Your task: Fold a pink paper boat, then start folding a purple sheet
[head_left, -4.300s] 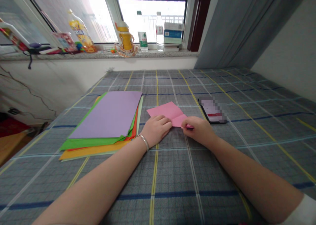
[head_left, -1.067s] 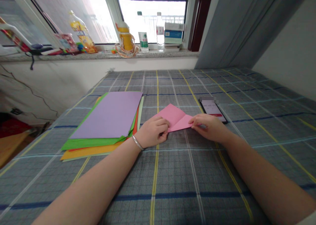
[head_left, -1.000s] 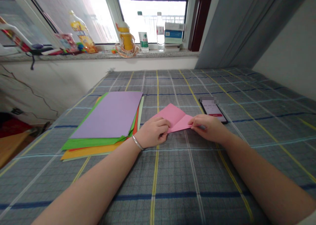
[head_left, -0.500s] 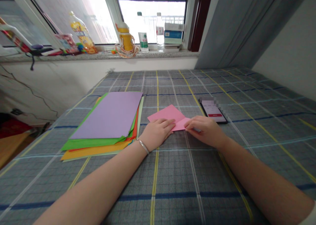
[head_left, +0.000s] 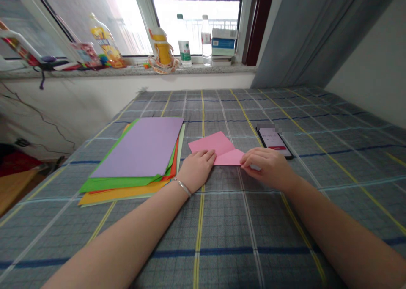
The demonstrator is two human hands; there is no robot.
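Observation:
A folded sheet of pink paper (head_left: 218, 144) lies on the checked cloth, with a crease running across it and its right part narrowing to a point. My left hand (head_left: 197, 167), a silver bangle at its wrist, holds the paper's near left edge, fingers bent over it. At the right tip, my right hand (head_left: 264, 166) pinches the paper between thumb and fingers. Left of my hands is a stack of coloured paper (head_left: 136, 149), a purple sheet on top and green, orange and red edges poking out. Just beyond my right hand rests a phone (head_left: 273, 138) with its screen lit.
The grey checked cloth (head_left: 228, 229) covers the whole surface. On the windowsill (head_left: 196, 70) at the back stand a yellow drink bottle (head_left: 106, 41), a yellow cup with a strap (head_left: 163, 50), clear bottles (head_left: 206, 43) and boxes (head_left: 223, 43). A grey curtain (head_left: 294, 35) hangs at right.
My left fingers have slid left and back along the pink paper, uncovering more of its middle and near edge. My right hand keeps its pinch, shifted slightly right.

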